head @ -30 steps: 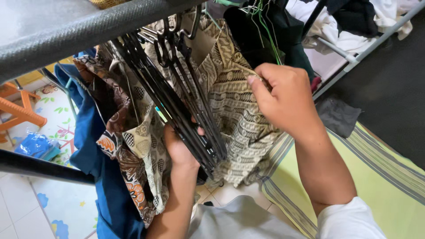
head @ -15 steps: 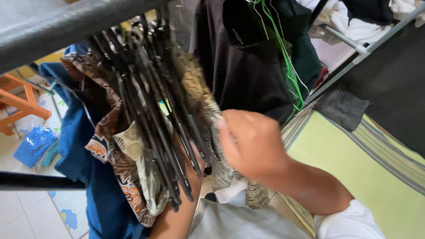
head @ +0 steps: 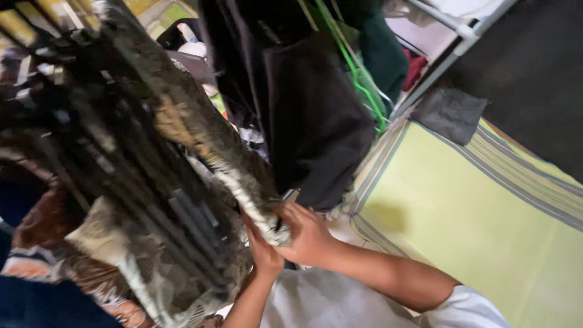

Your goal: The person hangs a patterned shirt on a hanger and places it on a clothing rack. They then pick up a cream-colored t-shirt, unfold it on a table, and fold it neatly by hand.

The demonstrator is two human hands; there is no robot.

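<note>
2 hands meet at lower centre: the right hand clamps the hem of a brown-and-cream patterned fabric garment, and the left hand presses it from below. Blurred black plastic hangers lie just left; a black hanging garment hangs above, beside a yellow-green striped mat.

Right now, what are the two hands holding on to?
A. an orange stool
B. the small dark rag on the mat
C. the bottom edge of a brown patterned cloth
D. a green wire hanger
C: the right hand and left hand meet at the lower hem of the brown patterned cloth, while the dark rag lies untouched on the yellow-green mat.
</note>
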